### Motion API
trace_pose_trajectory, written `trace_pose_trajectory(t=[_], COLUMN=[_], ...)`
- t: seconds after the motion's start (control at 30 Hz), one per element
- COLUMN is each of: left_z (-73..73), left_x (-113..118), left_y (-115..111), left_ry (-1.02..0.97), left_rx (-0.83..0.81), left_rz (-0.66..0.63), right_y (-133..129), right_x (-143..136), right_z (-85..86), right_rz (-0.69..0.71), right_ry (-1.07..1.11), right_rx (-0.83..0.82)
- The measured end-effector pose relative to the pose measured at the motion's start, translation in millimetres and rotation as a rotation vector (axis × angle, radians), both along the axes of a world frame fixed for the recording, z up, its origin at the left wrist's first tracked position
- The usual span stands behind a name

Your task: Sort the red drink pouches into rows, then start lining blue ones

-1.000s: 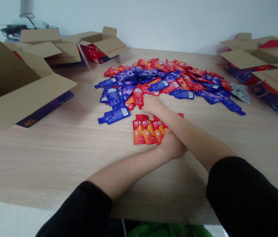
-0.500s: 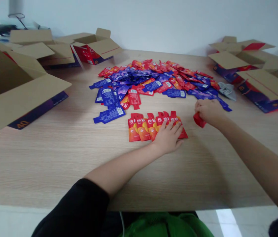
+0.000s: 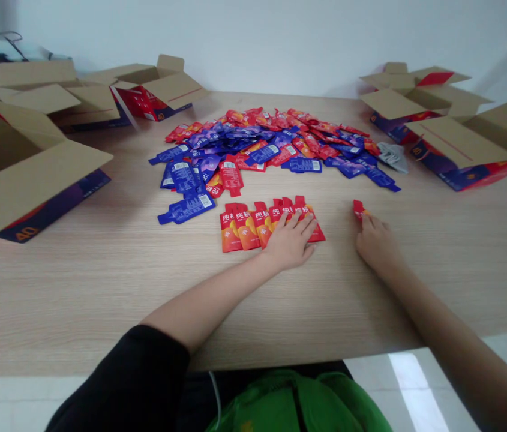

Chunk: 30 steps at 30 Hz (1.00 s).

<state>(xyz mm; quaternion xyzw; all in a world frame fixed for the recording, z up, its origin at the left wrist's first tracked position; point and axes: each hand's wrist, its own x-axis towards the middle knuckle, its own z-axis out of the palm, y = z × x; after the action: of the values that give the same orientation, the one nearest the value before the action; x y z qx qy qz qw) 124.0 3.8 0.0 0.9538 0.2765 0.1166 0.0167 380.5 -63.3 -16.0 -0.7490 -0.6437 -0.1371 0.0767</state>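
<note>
Several red-orange pouches (image 3: 246, 230) lie overlapping in a row on the wooden table (image 3: 113, 288), spouts pointing away from me. My left hand (image 3: 292, 241) rests flat with spread fingers on the right part of this row. To the right of it, my right hand (image 3: 378, 245) is low over the table, its fingers on a single red pouch (image 3: 358, 207); most of that pouch is hidden under the hand. Beyond both hands spreads a heap of red and blue pouches (image 3: 260, 155), with a blue pouch (image 3: 188, 208) at its near left edge.
Open cardboard boxes stand at the left (image 3: 55, 180), back left (image 3: 145, 102), right (image 3: 455, 150) and back right (image 3: 408, 99). A whitish bundle (image 3: 392, 157) lies between the heap and the right boxes. The table's near edge runs just before my body.
My right hand has come nearer and lower, turning the red pouch so its spout end points away from me. My left hand stays on the row. The whole view has shifted slightly.
</note>
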Motion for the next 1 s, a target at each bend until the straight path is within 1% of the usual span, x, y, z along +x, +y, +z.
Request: trace_pose_trajectory(t=[0.1,0.17,0.23,0.3,0.4,0.5,0.6,0.7,0.77,0.9,1.0], left_z=[-1.9,-2.1,-1.2,0.6,3.8,5.6,5.2,3.2,1.7,-0.4,-0.7], left_x=[0.0,0.0,0.2,0.4,0.6,0.3,0.4,1.0,1.0,-0.5,-1.5], left_y=[0.2,0.1,-0.3,-0.7,-1.6,-2.5,-3.2,-3.5,-3.4,-2.8,-1.9], left_ry=[-0.007,-0.008,-0.005,0.003,0.015,0.017,0.014,0.002,-0.010,-0.037,-0.042], left_rx=[0.010,0.015,0.014,0.009,-0.006,-0.029,-0.044,-0.035,-0.019,0.008,0.004], left_rz=[0.000,-0.001,0.000,0.006,0.015,0.015,0.026,0.042,0.034,0.009,0.001], right_y=[1.9,5.0,9.5,15.7,26.1,33.3,35.4,35.7,36.2,37.4,38.1], right_x=[11.0,4.6,-14.7,-41.5,-78.1,-93.8,-88.0,-74.7,-68.1,-61.5,-54.6], right_z=[3.6,11.0,19.0,24.5,24.1,14.6,3.8,-2.9,-5.5,-7.8,-3.0], right_rz=[0.033,0.070,0.104,0.122,0.123,0.072,0.075,0.164,0.228,0.293,0.316], right_ry=[0.125,0.170,0.179,0.173,0.159,0.164,0.268,0.410,0.446,0.511,0.520], right_rx=[0.048,0.105,0.167,0.189,0.108,0.006,-0.021,-0.006,0.007,0.007,-0.036])
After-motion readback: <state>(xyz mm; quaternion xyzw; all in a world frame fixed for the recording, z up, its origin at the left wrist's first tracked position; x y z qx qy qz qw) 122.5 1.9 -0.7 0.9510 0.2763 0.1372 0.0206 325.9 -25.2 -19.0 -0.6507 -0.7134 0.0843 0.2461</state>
